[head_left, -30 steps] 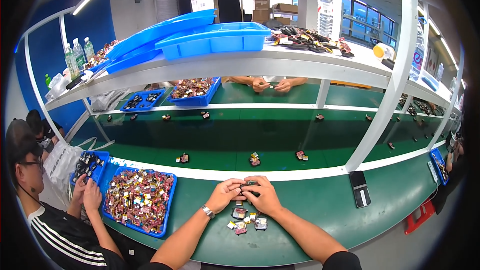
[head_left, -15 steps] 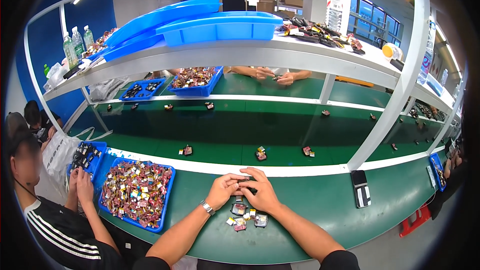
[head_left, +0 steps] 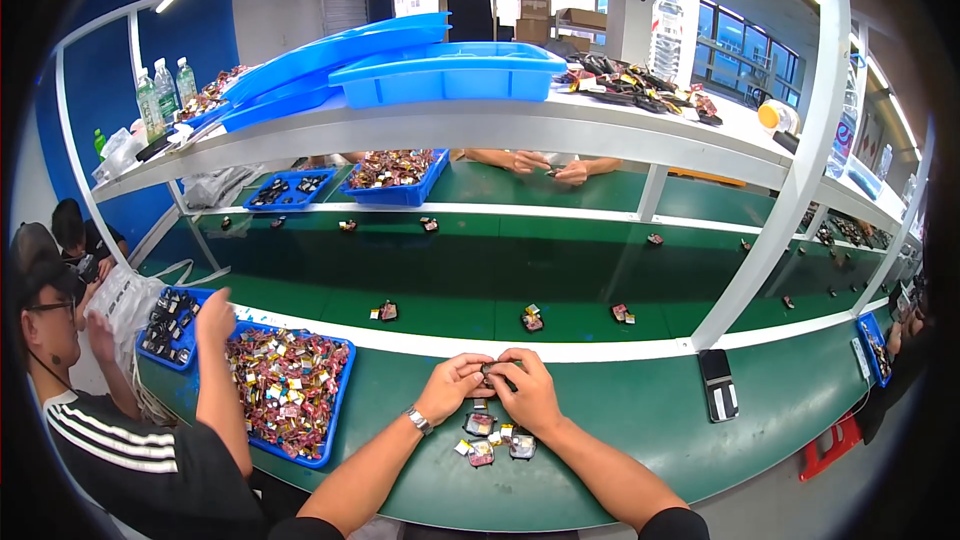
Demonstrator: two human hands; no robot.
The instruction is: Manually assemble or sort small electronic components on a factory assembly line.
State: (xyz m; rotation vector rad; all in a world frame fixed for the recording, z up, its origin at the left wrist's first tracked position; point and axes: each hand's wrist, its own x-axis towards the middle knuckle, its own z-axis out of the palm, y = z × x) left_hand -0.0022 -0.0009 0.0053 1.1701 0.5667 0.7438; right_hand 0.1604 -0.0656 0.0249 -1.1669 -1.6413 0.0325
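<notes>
My left hand (head_left: 449, 390) and my right hand (head_left: 529, 396) meet above the green table, fingers pinched around a small dark part (head_left: 488, 371). Fingertips cover much of that part, so its exact kind cannot be told. A wristwatch (head_left: 418, 417) is on my left wrist. Just below my hands lie several small square assemblies with dark frames, among them an upper one (head_left: 480, 425), a reddish one (head_left: 481, 455) and one with a pale face (head_left: 522, 444). Little white and yellow tabs lie among them.
Left of me, a blue tray (head_left: 347, 402) holds a heap of reddish parts; a smaller blue tray (head_left: 150, 352) holds black pieces. A co-worker's arm (head_left: 222, 390) reaches across there. Ahead, parts (head_left: 532, 317) sit on a green belt under a shelf (head_left: 480, 120). A black-and-white case (head_left: 718, 386) lies right.
My hands stay together on the small dark part, their fingers slightly shifted. The co-worker's hands have parted, one rising over the trays' edge. The whole view has tilted a little.
</notes>
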